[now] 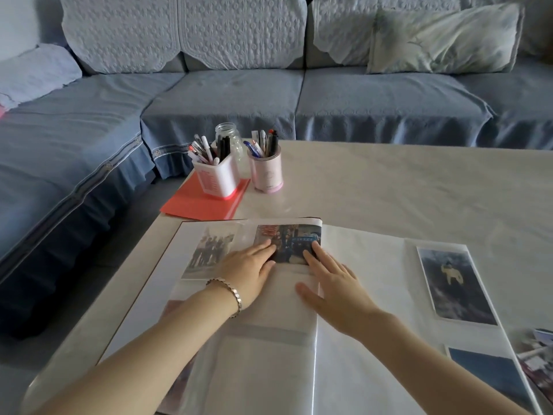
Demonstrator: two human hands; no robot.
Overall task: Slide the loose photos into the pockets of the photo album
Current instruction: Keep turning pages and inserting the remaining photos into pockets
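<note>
The photo album (pixel 368 283) lies open on the white table. A dark street photo (pixel 288 242) sits in the top right pocket of the left page. My left hand (pixel 250 268) lies flat with its fingertips on that photo's left edge. My right hand (pixel 329 283) lies flat with straight fingers on the photo's right edge, near the album's spine. A pale group photo (pixel 209 253) fills the pocket to the left. On the right page are a tall grey photo (pixel 454 286) and a blue photo (pixel 487 375). Loose photos (pixel 538 360) lie at the table's right edge.
Two pen holders (pixel 218 175) (pixel 267 169) and a glass jar (pixel 229 137) stand at the table's far left, the square holder on a red folder (pixel 191 205). A blue sofa (pixel 269 100) wraps around behind and to the left, with a pillow (pixel 443 40).
</note>
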